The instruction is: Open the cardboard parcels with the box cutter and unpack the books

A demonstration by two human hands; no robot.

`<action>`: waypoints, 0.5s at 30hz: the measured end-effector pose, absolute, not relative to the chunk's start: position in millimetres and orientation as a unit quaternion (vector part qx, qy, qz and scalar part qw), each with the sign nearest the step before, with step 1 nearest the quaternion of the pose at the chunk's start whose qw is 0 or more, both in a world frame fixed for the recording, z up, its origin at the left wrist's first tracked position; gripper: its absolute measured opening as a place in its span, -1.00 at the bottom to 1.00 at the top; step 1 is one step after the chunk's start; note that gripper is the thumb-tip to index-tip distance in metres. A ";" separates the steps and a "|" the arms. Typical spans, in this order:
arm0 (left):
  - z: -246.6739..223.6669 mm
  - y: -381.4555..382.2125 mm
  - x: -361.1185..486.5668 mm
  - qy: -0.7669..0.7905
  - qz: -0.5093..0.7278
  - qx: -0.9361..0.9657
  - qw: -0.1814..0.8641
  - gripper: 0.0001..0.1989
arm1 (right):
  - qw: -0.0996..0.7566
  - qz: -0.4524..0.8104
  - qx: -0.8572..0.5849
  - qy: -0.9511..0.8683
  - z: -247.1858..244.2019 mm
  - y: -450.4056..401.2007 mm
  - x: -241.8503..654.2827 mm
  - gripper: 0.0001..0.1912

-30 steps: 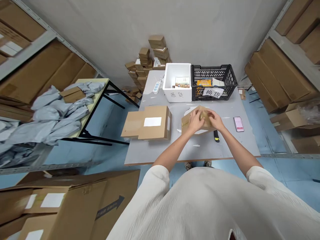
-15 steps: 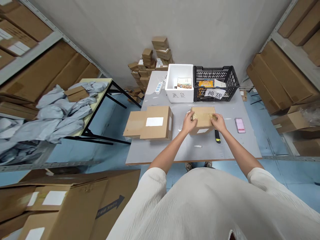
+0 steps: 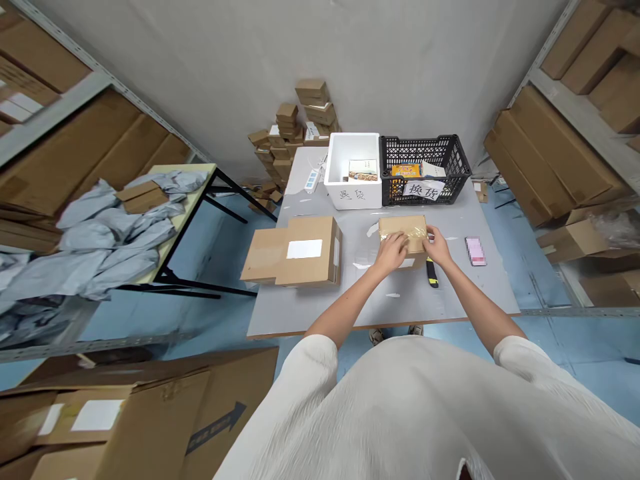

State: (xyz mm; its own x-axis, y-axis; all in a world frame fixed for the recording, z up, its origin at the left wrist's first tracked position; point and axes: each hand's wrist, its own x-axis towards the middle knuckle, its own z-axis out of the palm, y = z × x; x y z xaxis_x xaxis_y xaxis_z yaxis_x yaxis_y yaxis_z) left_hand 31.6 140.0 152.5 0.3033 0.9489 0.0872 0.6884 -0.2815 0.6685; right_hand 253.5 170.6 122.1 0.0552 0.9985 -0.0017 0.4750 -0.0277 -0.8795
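A small brown cardboard box (image 3: pixel 401 225) sits on the grey table (image 3: pixel 320 313), with shiny clear tape across its top. My left hand (image 3: pixel 393 252) lies on the near part of the box top, over the tape, its fingers slightly bent and holding nothing. At the box's right side, my right hand (image 3: pixel 437 245) has its fingers curled against the edge; what they hold, if anything, is too small to tell. A black and yellow cutter (image 3: pixel 432 273) lies just below my right hand. A white label (image 3: pixel 407 263) shows on the box's near side.
Two larger brown boxes (image 3: pixel 311 248) stand to the left. Behind are a white bin (image 3: pixel 354 197) and a black crate (image 3: pixel 425 193) with books. A phone (image 3: pixel 475 251) lies at the right, a power strip (image 3: pixel 313 180) at the back left.
My left hand has moved right from the box's left edge onto its top, and its fingers have loosened. The tape now lies flatter. The whole view has shifted slightly.
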 end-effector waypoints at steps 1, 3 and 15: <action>154.1 139.1 33.8 0.536 0.244 0.762 0.270 -0.56 | 0.385 0.356 -0.621 -0.583 123.2 170.2 250.7 -0.37; 157.7 139.1 36.6 0.541 0.246 0.755 0.276 -0.57 | 0.409 0.366 -0.605 -0.576 125.7 169.7 243.4 -0.39; 179.3 147.8 11.2 0.679 0.252 0.648 0.234 -0.48 | 0.363 0.456 -0.560 -0.589 98.8 174.2 225.1 -0.52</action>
